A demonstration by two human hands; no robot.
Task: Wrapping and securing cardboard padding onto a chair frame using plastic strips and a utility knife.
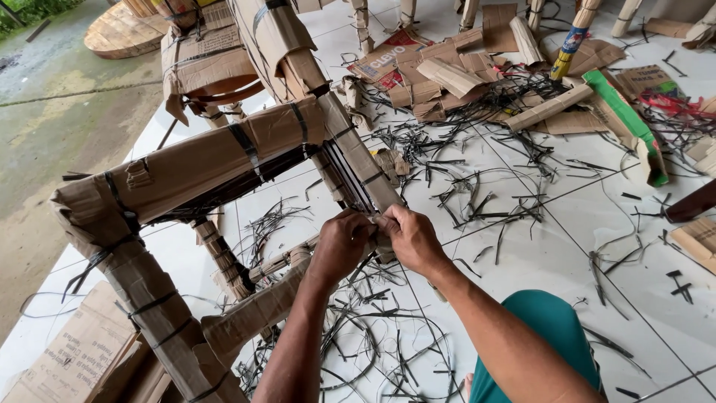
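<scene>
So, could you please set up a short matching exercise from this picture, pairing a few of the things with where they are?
Things:
1. both hands
2. green-edged box
3. cut black strapping
4. round wooden disc

Places:
A. far left, top, by the bare ground
B. strewn over the white tiled floor
C. on a cardboard-wrapped chair leg
D. right, among cardboard scraps

Pairs: 1-C (left hand, right hand), 2-D, 3-B, 4-A.

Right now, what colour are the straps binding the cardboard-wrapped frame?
Black straps on the brown cardboard-wrapped frame; head view.

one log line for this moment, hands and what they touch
left hand: on wrapped chair leg | right hand: same leg | floor: cut black straps
</scene>
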